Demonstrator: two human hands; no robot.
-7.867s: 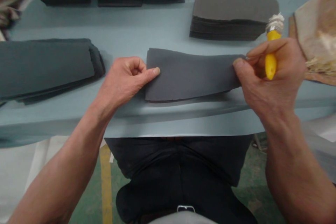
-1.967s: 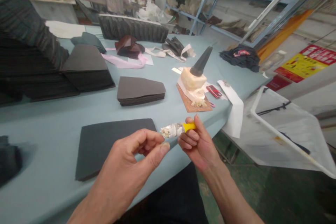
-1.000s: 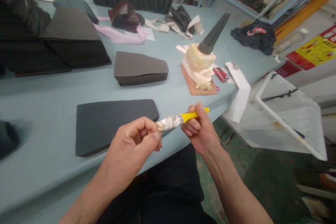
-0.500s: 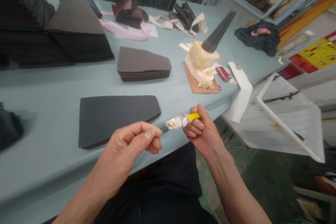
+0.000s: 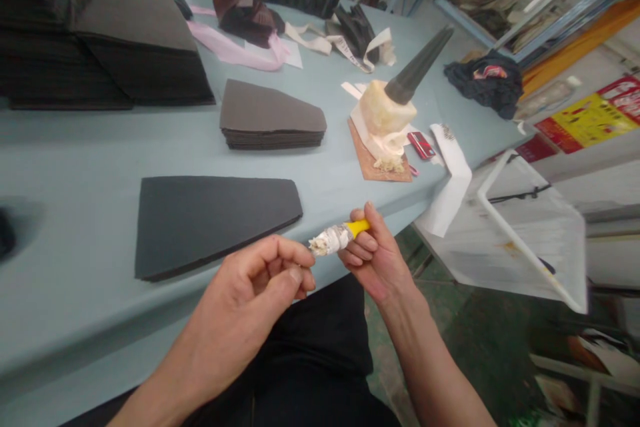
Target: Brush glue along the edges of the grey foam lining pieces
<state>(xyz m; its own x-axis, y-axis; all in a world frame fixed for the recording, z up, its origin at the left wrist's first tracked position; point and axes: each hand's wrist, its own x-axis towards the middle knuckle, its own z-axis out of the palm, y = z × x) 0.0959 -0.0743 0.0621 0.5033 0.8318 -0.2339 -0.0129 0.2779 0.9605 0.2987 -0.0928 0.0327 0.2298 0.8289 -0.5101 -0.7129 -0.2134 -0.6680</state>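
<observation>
Slate stack (image 5: 215,223): dark sheets, lying flat on the blue-gray table (image 5: 90,147) near its front edge, narrow end to the right; landmark for all entries below.

Brush (image 5: 333,239), one: yellow handle, white-smeared middle, bristles caked pale; held in the air just off the slate stack's narrow end, bristles pointing left.

Right hand (image 5: 377,263): right of the slate stack, palm turned up, fingers curled around the brush's yellow handle.

Left hand (image 5: 255,293): in front of the slate stack, overlapping its near edge in view; thumb and forefinger drawn close, at the bristle tips; whether they pinch any bristles cannot be told.

Brown stack (image 5: 273,113), several layers, tapered: behind the slate stack, apart from it.

Tall dark piles (image 5: 145,47): behind the slate stack, to its left.

Pink ribbon (image 5: 230,47): well behind the slate stack.

Cream-coated block (image 5: 385,113), black cone (image 5: 417,67) leaning on top, brown board (image 5: 385,170) beneath: right of the slate stack and farther back.

Red box (image 5: 421,145): farther right of the slate stack.

White strip (image 5: 450,180): far right of the slate stack, draped over the table edge.
</observation>
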